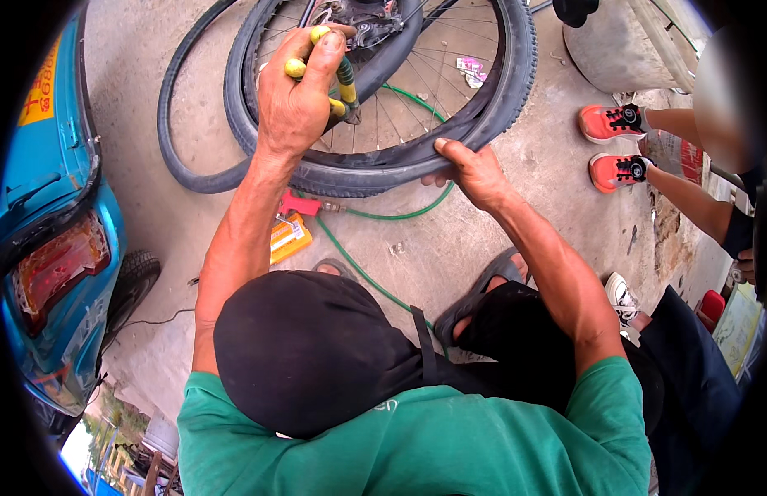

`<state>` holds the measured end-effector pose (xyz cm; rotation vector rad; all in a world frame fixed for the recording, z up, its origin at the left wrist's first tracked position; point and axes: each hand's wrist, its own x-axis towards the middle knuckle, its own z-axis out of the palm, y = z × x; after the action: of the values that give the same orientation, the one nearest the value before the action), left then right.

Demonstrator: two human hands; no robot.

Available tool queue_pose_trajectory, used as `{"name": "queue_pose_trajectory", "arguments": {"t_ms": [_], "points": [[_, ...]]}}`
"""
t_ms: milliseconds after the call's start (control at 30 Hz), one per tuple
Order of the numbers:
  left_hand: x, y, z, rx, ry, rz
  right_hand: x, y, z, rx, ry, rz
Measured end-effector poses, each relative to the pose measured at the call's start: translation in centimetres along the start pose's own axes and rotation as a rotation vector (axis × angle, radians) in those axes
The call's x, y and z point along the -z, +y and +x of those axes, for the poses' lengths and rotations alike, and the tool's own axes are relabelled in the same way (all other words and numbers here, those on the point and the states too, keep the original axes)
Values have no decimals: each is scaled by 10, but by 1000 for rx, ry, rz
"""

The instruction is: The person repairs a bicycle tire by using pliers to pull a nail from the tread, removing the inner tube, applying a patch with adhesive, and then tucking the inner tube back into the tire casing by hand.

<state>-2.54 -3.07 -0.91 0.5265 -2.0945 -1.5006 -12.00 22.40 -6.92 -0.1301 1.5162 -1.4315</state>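
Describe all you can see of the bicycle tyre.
The tyre is a dark grey ring, rubbery in look, with a smooth sidewall and a knobbly outer tread. It surrounds a spoked wheel, its top cut off by the picture's edge. The right hand grips its lower right part, thumb on the inner edge; the left hand and wrist cover some of its left side. Whether it is fully seated on the rim cannot be told.

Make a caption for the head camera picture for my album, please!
Left hand holding a striped, yellow-handled tool, right hand gripping a round, black, knobbly rubber bicycle tyre.
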Motion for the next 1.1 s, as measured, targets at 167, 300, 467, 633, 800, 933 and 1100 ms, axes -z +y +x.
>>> {"name": "queue_pose_trajectory", "arguments": {"t_ms": [167, 300, 467, 633, 800, 933, 1100], "points": [[1, -15, 3, 212, -14, -541, 2, 5, 1, 6, -4, -11], [3, -24, 1, 316, -118, -749, 2, 5, 1, 13, -16, -25], [8, -41, 2, 353, -254, -898, 3, 4, 2, 34, -52, -41], [3, -47, 4, 386, -277, -1034, 3, 4, 2, 32, -32, -42], [-7, -50, 8, 379, -276, -1112, 2, 4, 1, 32, -31, -37], [-10, -58, 8, 390, -252, -1158, 0, 2, 0, 21, -27, -34], [-15, -53, 9, 446, -193, -1144, 5, 6, 2, 9, -36, -23]]}}
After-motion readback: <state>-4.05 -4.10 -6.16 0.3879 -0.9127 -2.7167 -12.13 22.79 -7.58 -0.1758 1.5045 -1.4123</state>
